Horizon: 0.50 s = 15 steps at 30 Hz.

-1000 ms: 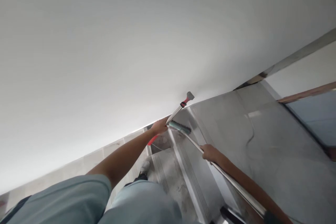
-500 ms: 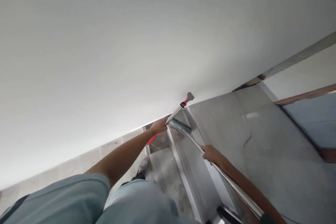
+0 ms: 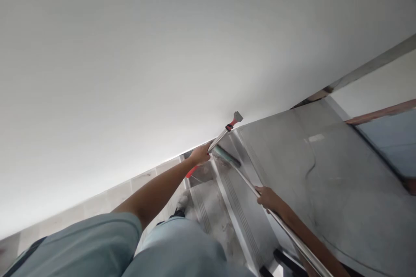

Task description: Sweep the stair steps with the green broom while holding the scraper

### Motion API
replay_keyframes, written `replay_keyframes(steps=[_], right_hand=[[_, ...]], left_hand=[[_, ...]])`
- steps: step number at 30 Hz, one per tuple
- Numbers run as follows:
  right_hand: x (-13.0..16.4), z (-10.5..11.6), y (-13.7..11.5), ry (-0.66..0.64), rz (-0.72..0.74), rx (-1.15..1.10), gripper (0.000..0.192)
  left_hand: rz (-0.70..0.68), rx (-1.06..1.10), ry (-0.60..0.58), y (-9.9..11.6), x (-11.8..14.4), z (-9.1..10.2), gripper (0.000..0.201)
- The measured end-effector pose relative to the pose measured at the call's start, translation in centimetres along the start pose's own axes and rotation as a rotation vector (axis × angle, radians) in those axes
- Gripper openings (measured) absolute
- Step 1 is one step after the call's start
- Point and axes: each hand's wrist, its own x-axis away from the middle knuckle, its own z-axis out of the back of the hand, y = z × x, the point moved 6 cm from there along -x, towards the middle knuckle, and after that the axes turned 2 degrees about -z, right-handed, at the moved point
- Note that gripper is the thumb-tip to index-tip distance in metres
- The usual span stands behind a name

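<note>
My left hand is closed around the metal shaft of a scraper. Its grey head tilts up to the right in front of the white wall, and its red end shows below my hand. My right hand grips the silver pole of a broom, which slants across the stairs. The broom's teal brush head rests low near the wall, just right of my left hand. Some bristles are blurred.
A white wall fills the upper view. Grey stone steps with grooved edges run beside a tiled landing. My shoe is on the left. A thin cable lies on the landing, and a dark bar is at the bottom.
The whole view has shifted slightly, so both hands and tools appear a little farther right. Both grips are the same.
</note>
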Motion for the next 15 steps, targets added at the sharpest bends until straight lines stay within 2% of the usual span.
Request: replay_keyframes(steps=[3, 5, 8, 11, 13, 15], right_hand=[[0.1, -1.1, 5.0, 0.023, -0.170, -0.138, 0.032], [-0.5, -2.3, 5.2, 0.036, -0.210, -0.153, 0.016], [-1.5, -4.6, 1.1, 0.001, -0.157, -0.153, 0.011], [-1.2, -6.1, -3.9, -0.059, -0.100, -0.286, 0.013], [-0.2, -6.0, -5.2, -0.073, -0.088, -0.418, 0.022], [1.3, -4.9, -4.3, -0.070, -0.093, -0.503, 0.031]], left_hand=[[-0.016, -0.002, 0.010, -0.2, 0.1, -0.2, 0.031], [-0.027, -0.003, 0.013, -0.3, 0.1, -0.3, 0.028], [-0.031, -0.008, 0.025, -0.5, 0.2, -0.5, 0.027], [-0.032, -0.012, 0.033, -0.6, 0.1, -0.7, 0.029], [-0.045, -0.008, 0.032, -0.6, 0.1, -0.7, 0.031], [-0.062, 0.002, 0.034, -0.6, 0.1, -0.8, 0.034]])
